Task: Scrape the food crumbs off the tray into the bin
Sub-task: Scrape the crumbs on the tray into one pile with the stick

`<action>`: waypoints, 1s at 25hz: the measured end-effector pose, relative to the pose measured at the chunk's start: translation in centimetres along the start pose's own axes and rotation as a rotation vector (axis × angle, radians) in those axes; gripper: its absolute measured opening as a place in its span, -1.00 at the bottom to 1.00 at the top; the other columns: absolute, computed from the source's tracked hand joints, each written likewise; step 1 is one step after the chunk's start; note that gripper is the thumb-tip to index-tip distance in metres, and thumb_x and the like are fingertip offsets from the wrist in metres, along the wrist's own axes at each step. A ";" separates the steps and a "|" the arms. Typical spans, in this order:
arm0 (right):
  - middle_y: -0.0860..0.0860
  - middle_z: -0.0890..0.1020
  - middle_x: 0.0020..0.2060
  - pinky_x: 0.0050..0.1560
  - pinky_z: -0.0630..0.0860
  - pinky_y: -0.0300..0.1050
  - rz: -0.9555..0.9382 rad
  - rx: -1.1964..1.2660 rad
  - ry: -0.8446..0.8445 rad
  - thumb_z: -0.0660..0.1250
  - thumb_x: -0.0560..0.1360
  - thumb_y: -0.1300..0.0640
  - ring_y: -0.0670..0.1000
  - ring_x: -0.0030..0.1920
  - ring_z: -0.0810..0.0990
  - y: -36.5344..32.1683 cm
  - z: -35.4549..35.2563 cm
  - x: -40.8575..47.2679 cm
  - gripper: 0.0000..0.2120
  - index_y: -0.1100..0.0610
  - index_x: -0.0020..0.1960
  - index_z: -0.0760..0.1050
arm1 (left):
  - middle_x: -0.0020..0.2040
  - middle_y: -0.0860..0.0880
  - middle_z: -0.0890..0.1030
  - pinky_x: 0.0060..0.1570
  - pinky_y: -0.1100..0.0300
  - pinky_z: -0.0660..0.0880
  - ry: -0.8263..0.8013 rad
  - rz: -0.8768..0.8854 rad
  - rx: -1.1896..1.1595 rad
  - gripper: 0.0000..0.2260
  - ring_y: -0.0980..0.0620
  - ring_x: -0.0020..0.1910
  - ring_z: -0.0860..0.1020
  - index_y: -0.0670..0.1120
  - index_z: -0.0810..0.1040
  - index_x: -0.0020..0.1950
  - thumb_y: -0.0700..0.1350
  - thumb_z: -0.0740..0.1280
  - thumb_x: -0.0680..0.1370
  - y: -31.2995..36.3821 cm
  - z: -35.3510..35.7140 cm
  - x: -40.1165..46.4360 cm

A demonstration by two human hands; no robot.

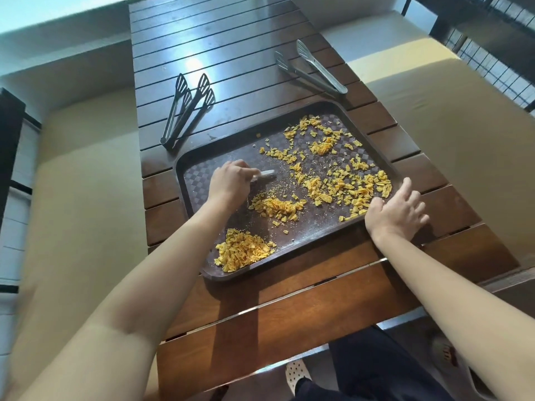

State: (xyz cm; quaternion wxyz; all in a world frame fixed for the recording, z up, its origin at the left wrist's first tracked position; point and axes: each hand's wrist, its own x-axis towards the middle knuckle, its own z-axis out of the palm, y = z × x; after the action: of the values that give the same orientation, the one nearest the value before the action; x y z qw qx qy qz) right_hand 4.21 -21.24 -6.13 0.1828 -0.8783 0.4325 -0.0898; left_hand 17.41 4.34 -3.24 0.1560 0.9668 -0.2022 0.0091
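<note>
A dark slatted wooden table (231, 44) runs from the top of the frame to the bottom. On it, mid-frame, lies a brown checkered tray (324, 227). Two dark tongs (185, 111) lie above the tray's left corner, with a metal pair (311, 68) at upper right.

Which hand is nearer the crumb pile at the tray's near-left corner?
Left. The left hand, gripping a scraper, is just beyond the pile; the right hand rests across the tray on its right rim.

— What sits on the dark slatted wooden table (220, 47)?
— A brown checkered plastic tray (324, 235); orange-yellow crumbs (243, 253) in it; beyond it, black slotted tongs (185, 111) left, steel tongs (311, 69) right.
</note>
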 end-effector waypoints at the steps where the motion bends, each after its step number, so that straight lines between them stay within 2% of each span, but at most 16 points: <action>1: 0.23 0.32 0.38 0.30 0.20 0.10 0.000 -0.003 0.002 0.19 0.51 0.06 0.25 0.32 0.30 0.0 0.0 0.0 -0.39 0.17 0.50 0.11 | 0.09 -0.06 0.61 0.08 -0.04 0.50 -0.028 -0.017 -0.008 -0.76 -0.10 0.02 0.54 -0.01 0.61 0.15 -0.20 0.23 0.58 0.2 0.1 0.1; 7: 0.24 0.34 0.37 0.30 0.22 0.12 -0.003 -0.005 0.013 0.20 0.51 0.06 0.25 0.32 0.31 0.1 0.3 0.0 -0.40 0.17 0.50 0.12 | 0.04 0.00 0.63 -0.03 0.06 0.51 -0.182 0.254 -0.050 -0.79 -0.01 -0.03 0.52 0.04 0.63 0.11 -0.14 0.31 0.53 0.3 -0.4 -2.7; 9: 0.24 0.34 0.37 0.30 0.22 0.11 -0.003 -0.003 0.015 0.20 0.51 0.06 0.26 0.32 0.31 0.1 0.3 0.0 -0.40 0.18 0.50 0.12 | 0.04 0.03 0.64 0.00 0.12 0.47 -0.247 0.318 -0.040 -0.78 0.02 -0.01 0.52 0.07 0.63 0.09 -0.16 0.33 0.51 -0.4 -0.9 -3.5; 14: 0.25 0.34 0.36 0.30 0.22 0.13 -0.002 -0.009 0.013 0.20 0.52 0.06 0.27 0.32 0.31 0.1 0.3 0.0 -0.40 0.18 0.49 0.12 | 0.01 0.05 0.65 0.01 0.06 0.52 -0.109 0.185 -0.069 -0.82 0.04 -0.05 0.53 0.08 0.63 0.09 -0.10 0.30 0.54 1.5 -0.4 -1.6; 19: 0.25 0.33 0.38 0.32 0.22 0.14 -0.005 -0.012 0.009 0.20 0.52 0.04 0.26 0.34 0.30 0.2 0.3 0.0 -0.41 0.17 0.49 0.13 | 0.04 0.03 0.63 0.02 0.03 0.50 -0.167 0.197 -0.064 -0.78 0.01 -0.01 0.52 0.08 0.62 0.12 -0.15 0.28 0.55 4.0 1.0 -0.8; 25: 0.25 0.33 0.37 0.31 0.21 0.14 -0.005 -0.004 0.002 0.19 0.52 0.04 0.27 0.33 0.30 0.1 0.2 0.0 -0.40 0.18 0.49 0.12 | 0.12 0.08 0.59 0.08 0.09 0.40 -0.298 0.346 0.022 -0.78 0.06 0.10 0.47 0.13 0.61 0.13 -0.10 0.31 0.53 2.8 -0.5 -2.4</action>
State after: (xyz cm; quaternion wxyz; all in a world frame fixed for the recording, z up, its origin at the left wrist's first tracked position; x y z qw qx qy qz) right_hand 4.21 -21.20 -6.39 0.1801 -0.8797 0.4308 -0.0902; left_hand 14.13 2.94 -2.11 0.1102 0.9099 -0.3858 -0.1050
